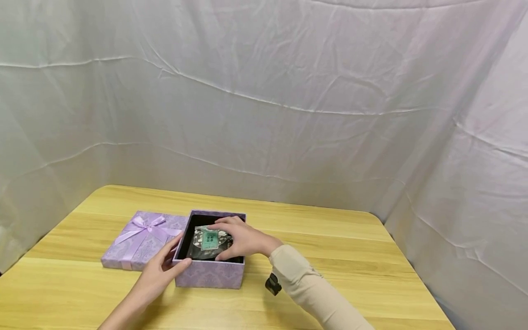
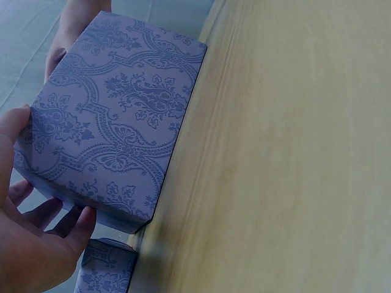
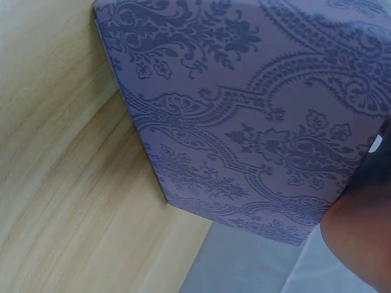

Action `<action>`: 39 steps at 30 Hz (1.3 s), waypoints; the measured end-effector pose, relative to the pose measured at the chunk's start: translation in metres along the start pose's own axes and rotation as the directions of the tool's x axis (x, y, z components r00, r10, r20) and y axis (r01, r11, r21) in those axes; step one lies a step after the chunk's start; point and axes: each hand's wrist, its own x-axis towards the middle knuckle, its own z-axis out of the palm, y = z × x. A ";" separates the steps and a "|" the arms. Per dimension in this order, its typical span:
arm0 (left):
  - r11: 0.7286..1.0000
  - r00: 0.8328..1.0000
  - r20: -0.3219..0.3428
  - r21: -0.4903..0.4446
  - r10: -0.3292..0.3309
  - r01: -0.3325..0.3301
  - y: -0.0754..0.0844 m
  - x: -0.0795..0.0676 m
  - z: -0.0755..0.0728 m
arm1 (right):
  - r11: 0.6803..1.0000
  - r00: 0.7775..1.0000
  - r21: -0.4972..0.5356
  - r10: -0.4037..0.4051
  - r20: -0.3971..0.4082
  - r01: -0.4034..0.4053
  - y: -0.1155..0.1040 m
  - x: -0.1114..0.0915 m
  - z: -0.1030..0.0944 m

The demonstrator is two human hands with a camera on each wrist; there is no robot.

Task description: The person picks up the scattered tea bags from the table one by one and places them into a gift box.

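Observation:
An open purple patterned gift box (image 1: 209,275) with a dark inside stands on the table. In it lies a dark packet (image 1: 204,251) with a green label and a floral print. My right hand (image 1: 241,238) reaches in from the right and grips the packet, thumb at its near edge and fingers at its far edge; the fingertips are partly hidden. My left hand (image 1: 158,270) holds the box's near left corner, thumb by the front rim and fingers on the left side. In the left wrist view the patterned box side (image 2: 122,116) shows between that hand's thumb and fingers.
The box's purple lid (image 1: 140,240), with a ribbon bow (image 1: 148,225), lies just left of the box. Below the right wrist a small black device (image 1: 273,284) shows. Pale cloth (image 1: 268,114) hangs behind the wooden table (image 1: 330,256).

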 end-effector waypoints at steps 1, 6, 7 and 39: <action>1.000 1.000 -0.001 0.003 0.004 -0.004 0.000 0.000 0.000 | 1.000 1.000 -0.011 0.001 -0.001 -0.001 0.000 0.000 0.000; 1.000 1.000 -0.005 0.017 0.017 -0.017 0.000 0.000 0.000 | 0.999 1.000 -0.042 0.008 0.001 -0.007 -0.003 -0.001 0.000; 1.000 1.000 -0.004 0.017 0.017 -0.017 0.000 0.000 -0.001 | 0.999 1.000 -0.041 0.009 0.004 -0.009 -0.003 -0.001 0.000; 0.999 1.000 0.003 -0.034 0.019 -0.019 0.000 0.000 0.002 | 0.984 0.940 0.104 0.167 -0.297 -0.142 0.029 -0.075 -0.002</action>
